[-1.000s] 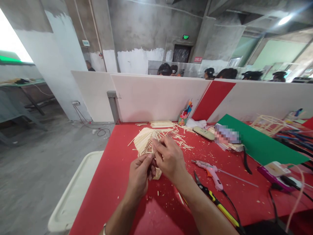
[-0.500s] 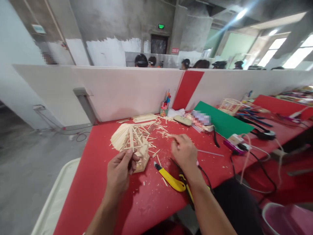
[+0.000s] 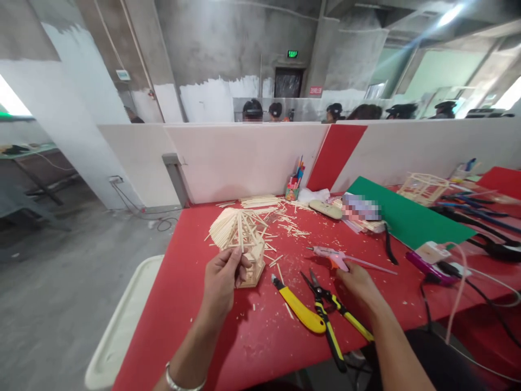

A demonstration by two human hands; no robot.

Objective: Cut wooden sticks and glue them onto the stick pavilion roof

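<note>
A small house model built of thin wooden sticks stands on the red table, its cone-shaped roof part covered and part open frame. At the front edge of that roof, my left hand is closed, thumb and fingers pinching the lower end of a wooden stick. My right hand has its fingers wrapped round the handle of a pink glue gun, whose nozzle points left; a clear glue stick sticks out behind. Nearest to it lie pruning shears with yellow-black handles and a yellow-handled cutter.
Loose sticks and scraps lie behind and right of the model. A pen cup, a beige case, a green board and a purple power strip with cables stand farther off. A white partition backs the table.
My right hand has moved right and down from beside the loose sticks and closed on the glue gun. My left hand stays at the roof. The view has turned left.
</note>
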